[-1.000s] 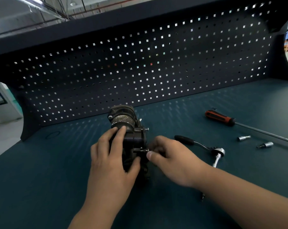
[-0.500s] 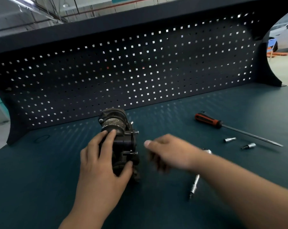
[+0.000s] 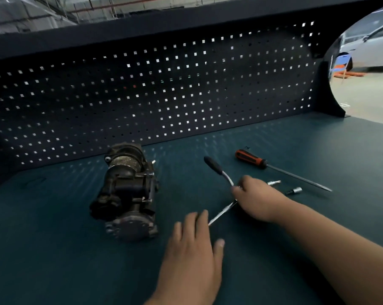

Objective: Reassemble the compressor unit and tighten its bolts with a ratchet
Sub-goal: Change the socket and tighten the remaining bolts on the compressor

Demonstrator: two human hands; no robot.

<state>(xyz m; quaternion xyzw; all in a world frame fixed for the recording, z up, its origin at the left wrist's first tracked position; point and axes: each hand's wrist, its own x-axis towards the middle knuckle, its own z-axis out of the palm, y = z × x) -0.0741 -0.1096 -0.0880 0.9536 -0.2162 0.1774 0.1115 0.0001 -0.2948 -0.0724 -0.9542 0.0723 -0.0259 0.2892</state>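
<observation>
- The left forearm is cut off by the lower edge. The left hand (image 3: 192, 249) is low over the dark green bench (image 3: 54, 249), its fingers (image 3: 202, 219) straight and close together, thumb out to the side, holding nothing. The fingertips are blurred, so I cannot tell whether they touch the bar just beside them.
- The right arm enters from the lower right corner. The right hand (image 3: 258, 201) lies on top of the ratchet (image 3: 217, 169), its fingers (image 3: 237, 190) curled down round the head, which they hide completely.
- Only two parts of the ratchet show. The black handle points away to the far left, and a chrome extension bar (image 3: 222, 213) slants toward the left hand.
- The compressor unit (image 3: 126, 190) lies lengthwise on the bench, left of both hands and clear of them. It is dark and grimy, with a round flanged end toward the viewer and a ribbed drum at the far end. Small bolt ends (image 3: 153, 161) stick out of its right side. Finer detail is lost in shadow.
- Two small chrome sockets (image 3: 294, 191) lie just beyond the right hand, which partly covers the nearer one.
- An orange-and-black screwdriver (image 3: 250, 159) lies further back.
- A dark pegboard (image 3: 164, 95) closes off the rear of the bench.
</observation>
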